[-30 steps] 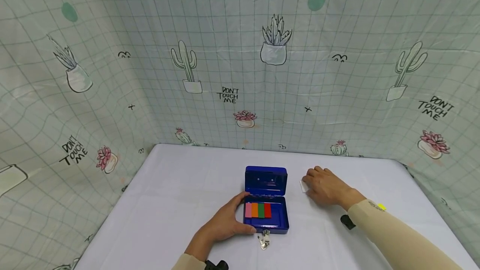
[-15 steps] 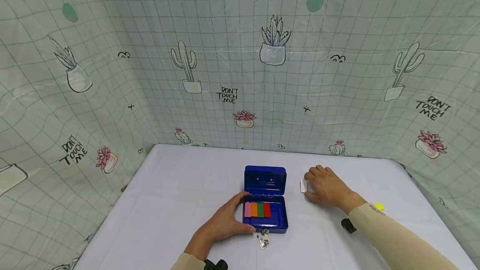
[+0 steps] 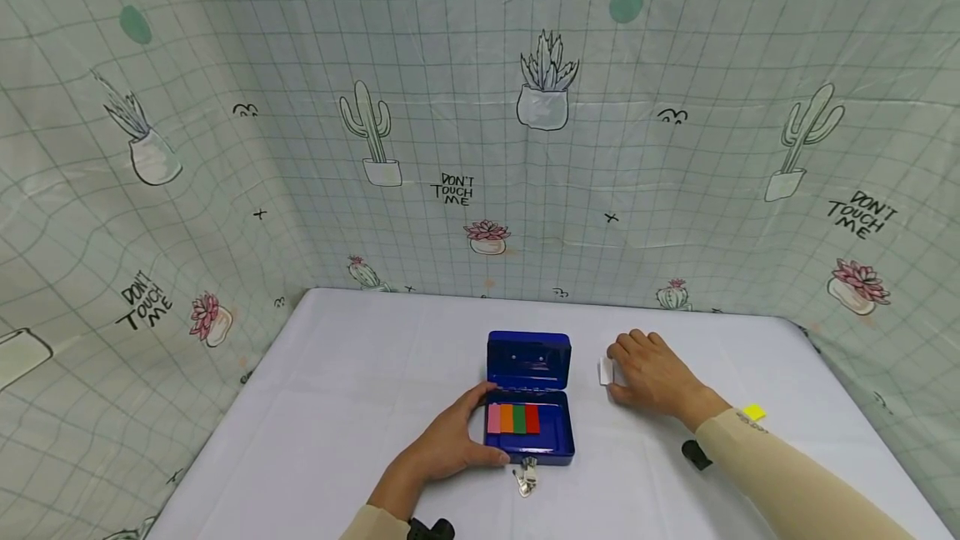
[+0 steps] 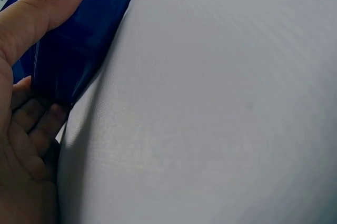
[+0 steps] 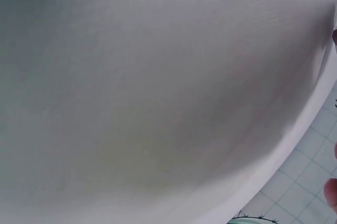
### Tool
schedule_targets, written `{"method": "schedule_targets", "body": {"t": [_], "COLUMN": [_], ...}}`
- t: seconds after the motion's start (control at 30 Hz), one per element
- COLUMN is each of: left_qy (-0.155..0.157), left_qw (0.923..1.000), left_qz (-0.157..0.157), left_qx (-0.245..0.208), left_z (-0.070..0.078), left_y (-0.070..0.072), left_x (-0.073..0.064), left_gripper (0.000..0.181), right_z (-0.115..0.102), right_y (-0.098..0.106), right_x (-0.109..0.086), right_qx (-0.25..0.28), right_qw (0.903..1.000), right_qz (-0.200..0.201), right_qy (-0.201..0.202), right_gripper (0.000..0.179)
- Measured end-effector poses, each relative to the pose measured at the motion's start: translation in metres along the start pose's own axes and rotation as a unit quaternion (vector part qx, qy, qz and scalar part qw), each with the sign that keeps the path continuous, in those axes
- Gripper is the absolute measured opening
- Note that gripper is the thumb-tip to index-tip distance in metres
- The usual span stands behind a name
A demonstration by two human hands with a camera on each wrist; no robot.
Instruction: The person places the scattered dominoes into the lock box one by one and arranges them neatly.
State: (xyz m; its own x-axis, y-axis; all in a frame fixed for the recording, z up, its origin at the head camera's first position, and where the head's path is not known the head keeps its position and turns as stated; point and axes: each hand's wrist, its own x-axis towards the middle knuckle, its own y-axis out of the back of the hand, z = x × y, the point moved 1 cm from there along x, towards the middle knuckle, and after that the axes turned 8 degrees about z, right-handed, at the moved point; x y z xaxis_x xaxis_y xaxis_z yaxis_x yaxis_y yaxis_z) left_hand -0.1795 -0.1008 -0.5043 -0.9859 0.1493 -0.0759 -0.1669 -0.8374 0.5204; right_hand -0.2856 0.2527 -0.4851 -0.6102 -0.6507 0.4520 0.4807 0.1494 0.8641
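Two hands work well apart. The left hand (image 3: 444,445) grips the left side of one blue box (image 3: 557,438), lid raised, holding four strips (image 3: 507,419) — pink, orange, green, red. The right hand (image 3: 654,375) touches one white piece (image 3: 606,372) right of the box — whether pinching, one cannot tell. One yellow piece (image 3: 754,412) lies beyond the right sleeve (image 3: 780,465).

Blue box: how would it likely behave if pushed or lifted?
The blue box looks stiff, holding a crisp shape. Its raised lid could swing, being hinged at the back. The coloured pieces may slide if it tilts, as there is free room beside them.
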Motion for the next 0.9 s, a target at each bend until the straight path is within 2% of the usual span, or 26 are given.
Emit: {"method": "schedule_targets", "body": {"t": [0.13, 0.4, 0.63, 0.9], "left_qy": [0.0, 0.0, -0.004, -0.002], "left_qw": [1.0, 1.0, 1.0, 0.9994], "left_qz": [-0.001, 0.0, -0.003, -0.014], "left_qx": [-0.002, 0.0, -0.002, -0.033], "left_z": [0.0, -0.002, -0.001, 0.0], "left_y": [0.0, 0.0, 0.001, 0.005], "left_x": [0.0, 0.0, 0.0, 0.0], "left_gripper": [0.107, 0.107, 0.108, 0.108], "right_z": [0.0, -0.005, -0.011, -0.021], "right_y": [-0.001, 0.008, 0.016, 0.027], "right_x": [-0.002, -0.002, -0.002, 0.001], "right_qx": [0.0, -0.01, -0.014, -0.012], "right_qw": [0.9999, 0.9999, 0.9998, 0.9997], "right_qz": [0.012, -0.013, -0.014, -0.003], "right_qy": [0.002, -0.002, 0.004, 0.02], "right_gripper": [0.047, 0.05, 0.05, 0.047]}}
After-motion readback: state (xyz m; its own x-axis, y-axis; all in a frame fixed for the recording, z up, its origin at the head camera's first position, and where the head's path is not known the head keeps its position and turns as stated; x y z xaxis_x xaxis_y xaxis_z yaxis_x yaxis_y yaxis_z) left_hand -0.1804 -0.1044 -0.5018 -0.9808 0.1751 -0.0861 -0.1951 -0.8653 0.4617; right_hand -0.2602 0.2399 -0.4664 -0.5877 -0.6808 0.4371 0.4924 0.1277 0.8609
